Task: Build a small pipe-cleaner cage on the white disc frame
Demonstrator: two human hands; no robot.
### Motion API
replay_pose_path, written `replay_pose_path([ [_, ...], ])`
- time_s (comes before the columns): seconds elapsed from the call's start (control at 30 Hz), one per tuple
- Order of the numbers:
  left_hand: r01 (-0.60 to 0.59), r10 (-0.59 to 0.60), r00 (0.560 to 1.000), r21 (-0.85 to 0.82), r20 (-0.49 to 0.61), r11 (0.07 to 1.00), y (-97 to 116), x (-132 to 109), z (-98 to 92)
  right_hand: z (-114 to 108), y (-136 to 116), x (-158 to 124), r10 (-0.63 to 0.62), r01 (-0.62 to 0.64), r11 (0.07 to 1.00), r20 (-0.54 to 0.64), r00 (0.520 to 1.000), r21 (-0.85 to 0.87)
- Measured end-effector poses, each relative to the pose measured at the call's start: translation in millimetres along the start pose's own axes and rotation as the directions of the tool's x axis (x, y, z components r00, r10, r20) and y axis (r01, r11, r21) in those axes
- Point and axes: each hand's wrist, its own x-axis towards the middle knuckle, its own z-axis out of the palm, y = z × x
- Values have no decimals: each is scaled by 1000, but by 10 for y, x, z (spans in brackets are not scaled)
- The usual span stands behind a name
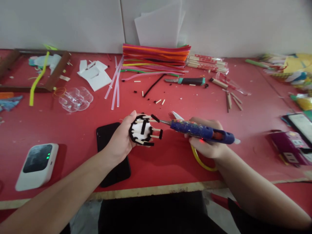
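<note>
My left hand (123,136) is closed around the edge of a small round craft piece (140,130), white in the middle with a fuzzy black rim. Short pale sticks and black pipe-cleaner bits jut from its right side. In my right hand (207,139) is a blue glue gun (195,129), its barrel stained with dried glue and a red light glowing. The nozzle points left, at or very near an upper black bit of the piece; I cannot tell if they touch. Scissors (200,161) with a yellow handle lie partly hidden beneath my right hand.
A black phone (113,169) lies under my left forearm, beside a white device (37,165). Behind are pipe cleaners (156,53), a utility knife (191,81), a clear plastic palette (76,99), paper scraps (95,74) and small cut sticks. A purple case (290,146) sits at right.
</note>
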Motion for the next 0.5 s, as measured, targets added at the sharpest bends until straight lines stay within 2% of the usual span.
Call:
replay_pose_path([
  [0.17, 7, -7, 1000, 17, -10, 1000, 2, -3, 13, -18, -3, -2, 14, -14, 1000, 23, 1000, -16],
  [0.5, -16, 16, 1000, 44, 5, 999, 2, -6, 41, 35, -35, 8, -26, 26, 1000, -35, 999, 4],
])
